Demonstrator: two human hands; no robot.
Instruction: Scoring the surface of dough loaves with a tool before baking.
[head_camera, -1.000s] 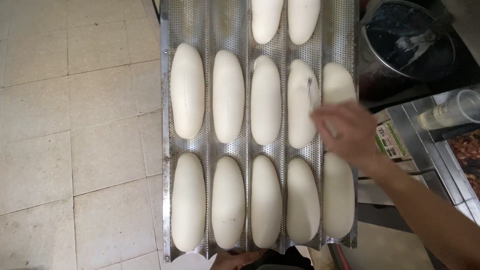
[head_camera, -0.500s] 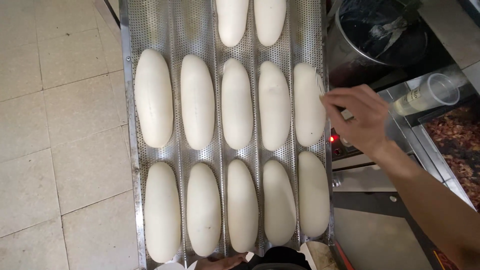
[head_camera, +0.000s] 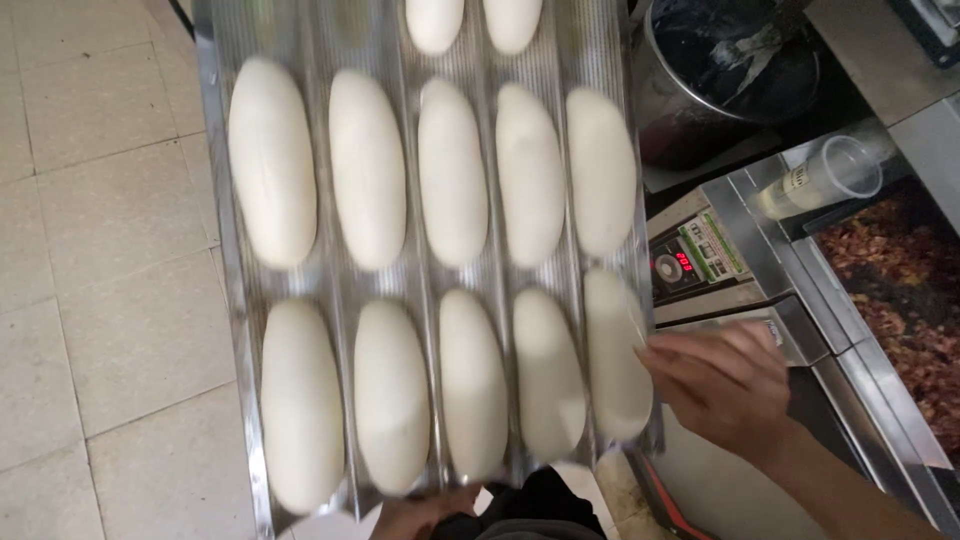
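Filling most of the frame from top centre to bottom centre, a long perforated metal baking tray (head_camera: 215, 200) with lengthwise channels sits above a pale tiled floor (head_camera: 90, 300) that runs down the whole left side. Two full rows of white dough loaves lie in the channels, five to a row, and two more loaf ends peek in at the top edge. On the right of the frame stands a steel appliance (head_camera: 790, 300) with a small control panel showing red digits (head_camera: 685, 262), and beside it at the far right a pan of dark reddish-brown bits (head_camera: 900, 290). Upper right holds a round dark metal pot (head_camera: 730, 60), and just below it a clear plastic cup (head_camera: 830, 170) lies tilted on its side. Now the hands: the right hand (head_camera: 725, 385) comes in from the lower right, fingers (head_camera: 670, 360) stretched out flat and loose, its grip wide and holding nothing, fingertips right at the tray's right rim beside the lower-right dough loaf (head_camera: 615, 355); whether they touch the loaf itself I cannot tell through the blur. At the bottom centre the left hand (head_camera: 415, 515) is at the tray's near edge, mostly cut off, so its grip cannot be read
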